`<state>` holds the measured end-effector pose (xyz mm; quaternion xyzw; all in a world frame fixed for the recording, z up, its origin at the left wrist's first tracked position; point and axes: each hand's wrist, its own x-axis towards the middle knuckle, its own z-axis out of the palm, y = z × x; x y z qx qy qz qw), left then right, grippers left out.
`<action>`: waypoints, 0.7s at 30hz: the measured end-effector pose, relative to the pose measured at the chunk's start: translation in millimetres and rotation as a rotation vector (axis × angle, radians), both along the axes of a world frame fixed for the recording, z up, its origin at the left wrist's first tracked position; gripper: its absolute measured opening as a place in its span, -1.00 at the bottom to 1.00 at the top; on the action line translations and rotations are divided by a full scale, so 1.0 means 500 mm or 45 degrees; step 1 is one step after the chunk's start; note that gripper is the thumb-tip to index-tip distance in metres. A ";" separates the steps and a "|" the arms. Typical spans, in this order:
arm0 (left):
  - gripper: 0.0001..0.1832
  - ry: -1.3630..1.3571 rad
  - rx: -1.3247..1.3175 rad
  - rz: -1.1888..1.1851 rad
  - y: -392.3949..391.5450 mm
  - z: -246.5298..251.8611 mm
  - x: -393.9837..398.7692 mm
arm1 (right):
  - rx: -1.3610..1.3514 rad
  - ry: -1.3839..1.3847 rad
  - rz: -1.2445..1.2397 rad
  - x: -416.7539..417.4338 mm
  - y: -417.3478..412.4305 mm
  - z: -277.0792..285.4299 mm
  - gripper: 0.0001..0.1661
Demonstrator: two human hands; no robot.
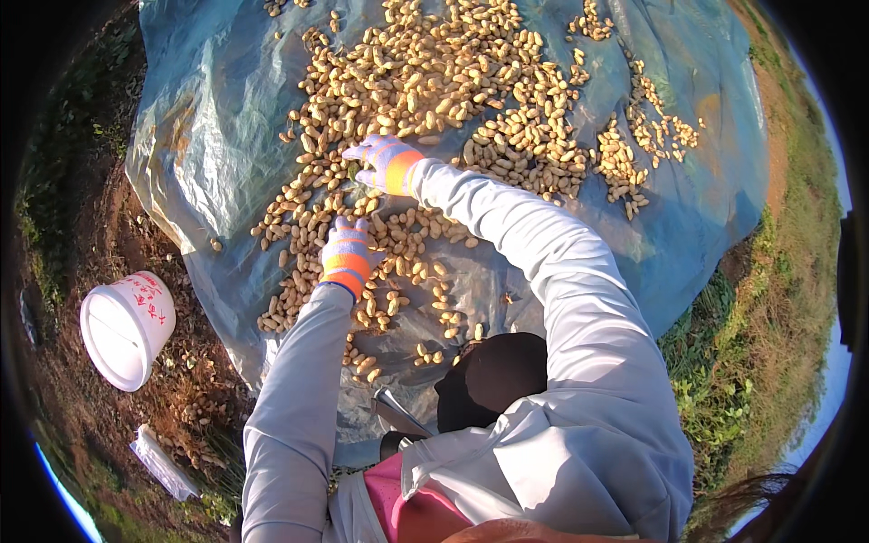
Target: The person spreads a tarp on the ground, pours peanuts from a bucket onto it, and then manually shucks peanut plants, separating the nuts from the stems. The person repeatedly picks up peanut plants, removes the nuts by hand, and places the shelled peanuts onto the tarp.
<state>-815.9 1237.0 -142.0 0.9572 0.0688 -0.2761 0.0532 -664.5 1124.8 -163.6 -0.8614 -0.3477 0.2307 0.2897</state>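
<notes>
Unshelled peanuts (434, 88) lie in a broad, loose spread over a blue-grey plastic sheet (237, 88). My left hand (347, 254), in a lavender and orange knit glove, rests palm down on the near left part of the spread. Its thumb stands out to the side and its fingertips touch peanuts. Farther out, my right hand (387, 163) wears a matching glove and reaches left across the peanuts. Its fingers and thumb are apart, with a small dark greenish bit visible between them. Both palms are hidden from above.
A white plastic bucket (125, 329) with red writing lies tilted on the soil at the left. Below it is a whitish plastic packet (163, 463). Smaller peanut clusters (619, 159) lie at the right of the sheet. Green plants (713, 407) border its right side.
</notes>
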 end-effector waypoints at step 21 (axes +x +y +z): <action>-0.29 0.281 -0.038 0.171 -0.005 -0.062 0.077 | -0.635 -0.521 -0.762 0.219 -0.369 0.026 -0.31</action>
